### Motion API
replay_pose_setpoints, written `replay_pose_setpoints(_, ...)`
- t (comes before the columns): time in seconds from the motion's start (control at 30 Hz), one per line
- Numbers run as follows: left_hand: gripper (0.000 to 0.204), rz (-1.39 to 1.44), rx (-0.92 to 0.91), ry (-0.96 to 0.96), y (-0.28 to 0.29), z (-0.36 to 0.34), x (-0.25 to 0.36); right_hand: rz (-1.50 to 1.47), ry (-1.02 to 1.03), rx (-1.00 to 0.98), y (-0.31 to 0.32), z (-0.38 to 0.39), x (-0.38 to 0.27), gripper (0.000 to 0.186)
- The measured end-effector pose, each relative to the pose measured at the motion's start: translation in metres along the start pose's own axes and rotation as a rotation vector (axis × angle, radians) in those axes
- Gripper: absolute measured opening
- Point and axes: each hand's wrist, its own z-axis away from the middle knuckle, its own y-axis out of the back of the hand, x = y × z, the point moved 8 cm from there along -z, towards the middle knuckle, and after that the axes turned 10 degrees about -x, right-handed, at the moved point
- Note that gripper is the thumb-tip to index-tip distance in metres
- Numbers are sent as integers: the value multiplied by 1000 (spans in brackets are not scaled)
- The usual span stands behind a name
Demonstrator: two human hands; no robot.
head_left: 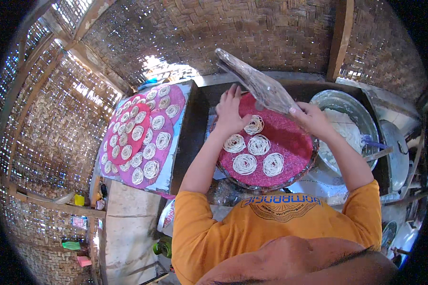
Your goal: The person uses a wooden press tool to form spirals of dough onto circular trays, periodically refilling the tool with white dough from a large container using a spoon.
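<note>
**Dark table and adjoining pale-blue panel, seen from above**

At centre, the table carries a round tray lined with pink cloth. To the tray's right sits a wide basin with white contents. Near the basin, along the table's near side, lies a pale, shiny surface. At left, the panel bears purple sheets; a smaller red round sheet overlaps them.

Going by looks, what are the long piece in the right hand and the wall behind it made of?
Long piece: probably weathered wood, rough and dull, judging by its grey-brown streaks and uneven edges. Wall: likely bamboo, matte; flat brown strips cross in a weave.
</note>
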Motion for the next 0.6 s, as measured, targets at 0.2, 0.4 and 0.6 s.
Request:
replay_pose_setpoints(0.2,26,133,353,81,55,-9,53,-27,5,-77,-34,5,-33,54)
replay_pose_setpoints(0.4,26,40,158,-236,45,0,131,631,473,450,17,41,-137,45)
replay_pose_setpoints(0.6,18,252,-76,-569,24,26,163,885,758,78,-32,107,-174,59)
